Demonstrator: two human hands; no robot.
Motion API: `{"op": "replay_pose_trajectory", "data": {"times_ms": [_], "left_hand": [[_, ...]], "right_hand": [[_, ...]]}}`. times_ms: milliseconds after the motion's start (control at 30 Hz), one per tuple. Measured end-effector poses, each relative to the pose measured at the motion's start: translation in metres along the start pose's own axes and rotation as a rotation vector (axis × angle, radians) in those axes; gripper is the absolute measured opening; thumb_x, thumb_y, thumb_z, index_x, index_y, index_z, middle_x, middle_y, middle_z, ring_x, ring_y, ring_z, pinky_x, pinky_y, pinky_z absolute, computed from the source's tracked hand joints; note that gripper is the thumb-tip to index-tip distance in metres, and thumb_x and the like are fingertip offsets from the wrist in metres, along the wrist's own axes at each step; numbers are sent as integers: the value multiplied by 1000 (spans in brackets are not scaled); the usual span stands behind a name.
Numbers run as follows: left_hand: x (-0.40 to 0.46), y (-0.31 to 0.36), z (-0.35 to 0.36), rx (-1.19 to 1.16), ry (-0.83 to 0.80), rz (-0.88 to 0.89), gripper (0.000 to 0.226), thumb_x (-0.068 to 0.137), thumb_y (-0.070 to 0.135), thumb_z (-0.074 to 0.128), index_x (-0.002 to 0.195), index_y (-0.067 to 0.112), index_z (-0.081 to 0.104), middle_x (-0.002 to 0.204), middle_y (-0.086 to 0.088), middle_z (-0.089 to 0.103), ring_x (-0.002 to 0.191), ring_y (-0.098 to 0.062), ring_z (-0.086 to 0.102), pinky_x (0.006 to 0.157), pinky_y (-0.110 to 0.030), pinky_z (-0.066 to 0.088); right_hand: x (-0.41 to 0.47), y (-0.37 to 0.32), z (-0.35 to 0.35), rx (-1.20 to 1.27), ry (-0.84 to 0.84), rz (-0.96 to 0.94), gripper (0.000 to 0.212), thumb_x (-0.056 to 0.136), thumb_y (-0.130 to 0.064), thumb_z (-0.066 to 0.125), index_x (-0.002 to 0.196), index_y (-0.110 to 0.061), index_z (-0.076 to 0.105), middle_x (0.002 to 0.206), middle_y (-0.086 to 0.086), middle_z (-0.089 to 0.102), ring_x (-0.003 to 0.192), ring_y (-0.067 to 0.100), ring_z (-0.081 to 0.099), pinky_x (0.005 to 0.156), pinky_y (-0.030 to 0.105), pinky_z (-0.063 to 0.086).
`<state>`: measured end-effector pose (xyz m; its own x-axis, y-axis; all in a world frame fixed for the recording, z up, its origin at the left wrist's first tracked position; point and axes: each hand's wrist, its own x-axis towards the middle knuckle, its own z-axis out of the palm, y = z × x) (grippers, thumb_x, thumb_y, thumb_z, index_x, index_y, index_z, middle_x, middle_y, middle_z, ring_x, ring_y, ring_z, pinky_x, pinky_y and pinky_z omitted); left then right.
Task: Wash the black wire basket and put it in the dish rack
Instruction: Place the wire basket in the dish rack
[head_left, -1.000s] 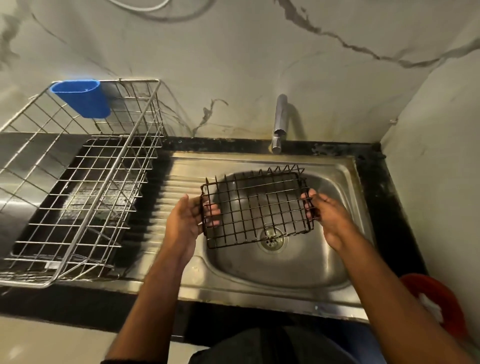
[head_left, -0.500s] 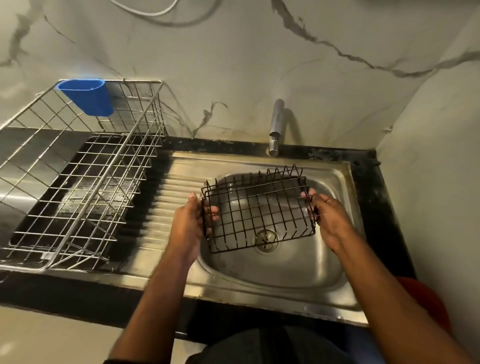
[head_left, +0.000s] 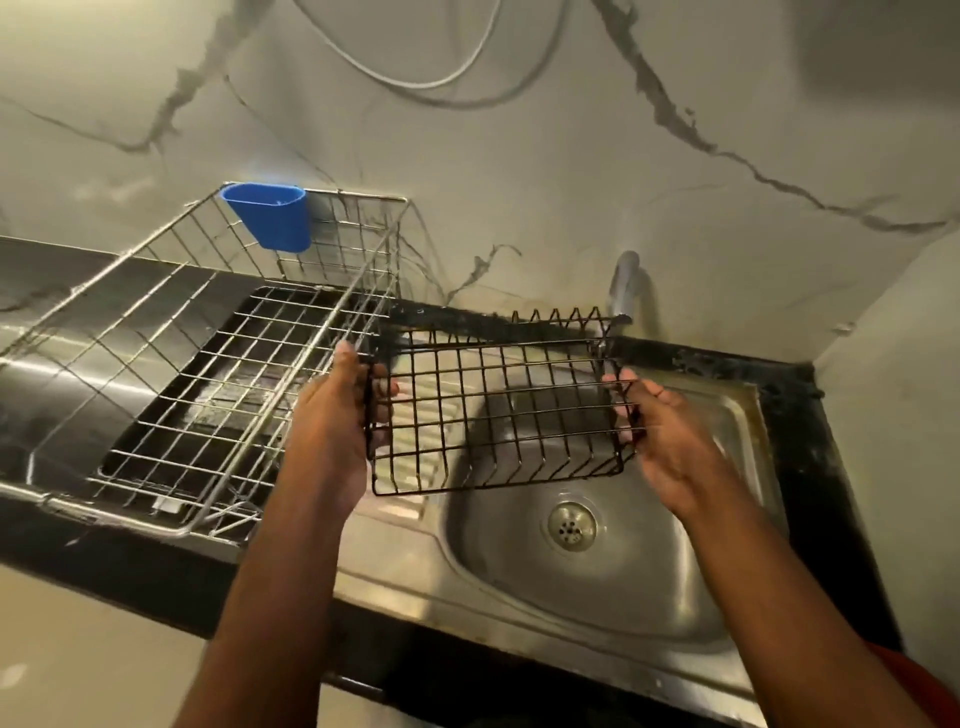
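The black wire basket (head_left: 498, 410) hangs in the air above the sink's ribbed drainboard and the left part of the bowl. My left hand (head_left: 332, 421) grips its left end, fingers curled through the wires. My right hand (head_left: 660, 431) holds the right end, fingers hooked around the side wires. The silver wire dish rack (head_left: 171, 374) stands on the counter to the left, its right wall just beside the basket's left end.
A blue plastic cup holder (head_left: 270, 215) hangs on the rack's back rim. The steel sink (head_left: 623, 577) with its drain lies below right, the tap (head_left: 626, 283) behind the basket. A black counter edge borders the sink; a marbled wall stands behind and at right.
Both hands have lifted the basket out of the sink bowl and carried it left, towards the dish rack. The view has swung left with it.
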<state>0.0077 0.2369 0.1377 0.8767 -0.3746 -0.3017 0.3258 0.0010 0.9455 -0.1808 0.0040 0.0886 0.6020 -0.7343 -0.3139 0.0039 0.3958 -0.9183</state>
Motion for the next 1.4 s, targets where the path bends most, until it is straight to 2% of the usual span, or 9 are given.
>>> {"op": "replay_pose_trajectory", "data": {"times_ms": [133,400,700,800,900,1067,1200,1300,1400], "left_hand": [[-2,55,-33,-16,-68,87,44,100,56,49,99,15,66,74,5,67,55,-6,53,46,-21,43],[77,168,-103,37,-203,144,44,98,55,53,107,13,64,80,1,60,61,-8,48,51,-21,37],[202,231,-153,174,-288,56,51,98,56,51,118,10,54,83,-2,56,60,-10,51,51,-22,41],[244,244,-175,227,-313,55,81,91,64,55,149,11,36,87,-4,57,66,-15,58,55,-25,49],[278,248,-196,289,-332,8,89,90,70,50,142,-3,43,100,-11,60,82,-21,65,69,-34,55],[323,224,-220,370,-269,-67,80,93,71,45,126,-2,47,95,-12,58,86,-26,62,69,-36,48],[347,188,-220,359,-215,-104,72,95,69,44,131,6,47,91,-9,56,81,-21,60,65,-34,48],[362,167,-213,379,-210,-106,71,96,68,45,141,12,46,87,-6,53,78,-18,57,64,-32,45],[375,155,-207,388,-203,-102,66,99,64,44,142,14,44,91,-6,52,79,-17,54,66,-31,45]], "right_hand": [[-2,-16,51,159,-82,-67,24,92,-30,59,107,-14,69,70,-10,57,52,0,43,43,13,36],[-4,-50,186,146,30,-215,27,100,-17,50,86,-17,74,75,-4,59,57,1,48,46,15,38],[19,-53,313,109,117,-199,29,106,-22,43,110,-8,68,74,-5,64,66,10,58,53,19,51],[32,-57,349,53,53,-272,27,106,-14,42,106,-3,67,78,1,63,64,10,59,56,20,53],[55,-58,378,2,14,-284,24,105,-6,42,99,-3,65,88,6,66,63,9,63,65,30,61],[104,-44,405,-265,-89,-174,27,103,5,31,114,10,54,88,11,54,77,24,58,67,32,61],[126,-31,411,-634,-141,-60,32,98,11,37,124,-5,48,96,7,52,77,15,55,55,19,56],[138,-29,413,-989,-153,6,42,94,9,53,134,6,45,115,17,60,99,25,63,79,33,56],[148,-22,418,-1103,-195,106,42,97,6,49,138,5,43,115,26,62,91,29,67,76,39,60]]}}
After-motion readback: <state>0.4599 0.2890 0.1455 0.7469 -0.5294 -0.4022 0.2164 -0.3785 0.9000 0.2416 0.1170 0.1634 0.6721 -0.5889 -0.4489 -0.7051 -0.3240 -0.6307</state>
